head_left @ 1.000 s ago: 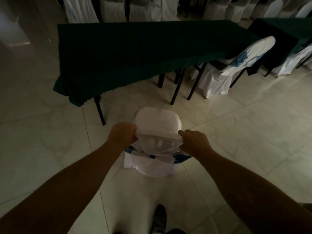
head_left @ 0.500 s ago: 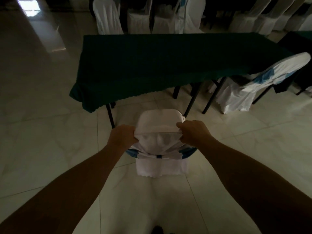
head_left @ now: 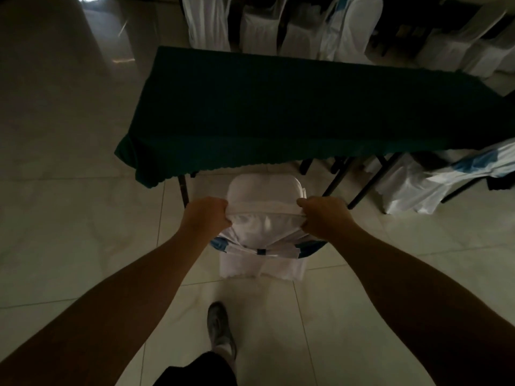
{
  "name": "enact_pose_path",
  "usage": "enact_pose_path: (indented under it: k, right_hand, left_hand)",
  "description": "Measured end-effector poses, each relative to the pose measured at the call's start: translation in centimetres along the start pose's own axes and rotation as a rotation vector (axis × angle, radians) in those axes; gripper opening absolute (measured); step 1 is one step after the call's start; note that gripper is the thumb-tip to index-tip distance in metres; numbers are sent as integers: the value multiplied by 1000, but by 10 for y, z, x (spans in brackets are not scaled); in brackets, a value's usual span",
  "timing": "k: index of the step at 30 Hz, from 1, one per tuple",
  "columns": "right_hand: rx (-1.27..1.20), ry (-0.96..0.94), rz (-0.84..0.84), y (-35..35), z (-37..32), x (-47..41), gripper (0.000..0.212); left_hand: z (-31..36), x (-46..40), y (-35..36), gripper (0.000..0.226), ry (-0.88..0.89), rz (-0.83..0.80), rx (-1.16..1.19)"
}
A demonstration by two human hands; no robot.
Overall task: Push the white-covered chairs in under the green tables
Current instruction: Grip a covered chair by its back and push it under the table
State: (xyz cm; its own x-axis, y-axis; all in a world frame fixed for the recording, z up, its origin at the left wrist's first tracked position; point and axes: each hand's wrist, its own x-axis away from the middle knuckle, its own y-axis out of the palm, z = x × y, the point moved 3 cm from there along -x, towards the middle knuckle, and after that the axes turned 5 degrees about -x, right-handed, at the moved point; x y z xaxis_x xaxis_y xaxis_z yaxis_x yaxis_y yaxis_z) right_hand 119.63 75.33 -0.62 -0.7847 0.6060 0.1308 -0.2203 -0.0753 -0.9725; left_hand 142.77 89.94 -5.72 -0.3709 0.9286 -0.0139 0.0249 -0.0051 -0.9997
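Chair (head_left: 264, 190) with white cover sits just at the near edge of the green table (head_left: 278, 112), seat front right at the hem of the green tablecloth, backrest toward the camera. Seat not yet under the tabletop. Blue sash (head_left: 220, 243) wraps the lower back of the chair, white skirt hangs to the floor below it

Left hand (head_left: 206, 217) is clenched tight on the left top corner of the backrest, cover fabric bunched in the fist. Right hand (head_left: 323, 217) is clenched the same way on the right top corner. Both forearms run straight out from the bottom of the view to the chair

Black table legs (head_left: 362, 185) show under the tablecloth hem, to the right of the chair; one more leg (head_left: 182, 188) just to its left. Second white-covered chair (head_left: 434, 176) with blue sash sits at the right end of the table, tilted, partly under the cloth. Row of white-covered chairs (head_left: 278, 26) lines the far side of the table

Grey shoe (head_left: 220, 327) is on the tiled floor (head_left: 69, 218) behind the chair, between the forearms. Dark trouser leg (head_left: 195, 371) at bottom edge. Scene is dim, fine detail of the fingers is hard to read
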Motion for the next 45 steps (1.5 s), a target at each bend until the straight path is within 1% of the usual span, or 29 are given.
enact_pose_path:
  k: [2, 6, 11, 15, 20, 23, 25, 31, 34, 40, 43, 45]
  right_hand:
    - [-12, 5, -16, 0, 10, -30, 46]
    - [-16, 8, -28, -8, 26, -90, 46]
    - [-45, -8, -51, -20, 45, -157, 40]
    - [-23, -62, -39, -28, 58, -196, 33]
    - [-2, -91, -30, -23, 90, -236, 34]
    - [-12, -110, -20, -16, 108, -252, 42]
    - [-15, -125, -9, -9, 126, -267, 47]
    - [-78, -161, -9, 15, 172, -295, 32]
    - [-132, -157, 10, 29, 193, -305, 32]
    - [-217, -135, -22, 58, 219, -309, 37]
    - [-217, -114, -22, 67, 229, -307, 40]
    - [-212, -114, -23, 68, 232, -309, 40]
  left_hand:
    - [-6, -31, 3, 32, 12, -18, 0]
    - [-20, -85, 2, 30, -17, -30, 11]
    - [-35, -141, -2, 26, -23, -15, 46]
    - [-40, -169, -5, 27, -89, 23, 111]
    - [-36, -210, -2, 29, -151, -7, 147]
    - [-31, -233, -4, 29, -146, -11, 108]
    - [-20, -250, -4, 29, -176, -26, 64]
    - [13, -284, -3, 34, -230, -80, -19]
    - [29, -302, -4, 33, -235, -109, -38]
    - [49, -323, -4, 29, -209, -133, -69]
    - [59, -329, -3, 27, -186, -138, -72]
    - [61, -330, -2, 27, -202, -135, -78]
